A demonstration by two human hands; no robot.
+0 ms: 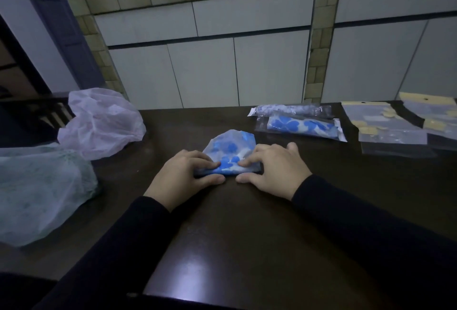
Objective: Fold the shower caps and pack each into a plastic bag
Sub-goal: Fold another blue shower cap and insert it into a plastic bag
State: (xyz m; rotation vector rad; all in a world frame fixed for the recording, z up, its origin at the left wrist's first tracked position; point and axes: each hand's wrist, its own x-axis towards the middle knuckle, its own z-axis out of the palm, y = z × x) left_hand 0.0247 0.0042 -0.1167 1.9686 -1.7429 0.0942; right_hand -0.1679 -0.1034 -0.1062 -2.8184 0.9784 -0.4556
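Hands roll a blue-flowered shower cap [231, 151] on the dark table [247, 235].

Left of the cap lie two crumpled loose caps [103, 121]; left hand [184, 177] and right hand [272, 170] pinch its rolled near edge, fingers curled over it; right of the cap, two packed rolls [300, 125], then empty plastic bags [388, 124]. Judged: two done, this one half-rolled, more waiting.

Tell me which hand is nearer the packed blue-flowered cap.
Right. The right hand lies just below-left of the packed blue-flowered cap; the left hand sits farther left, beyond it.
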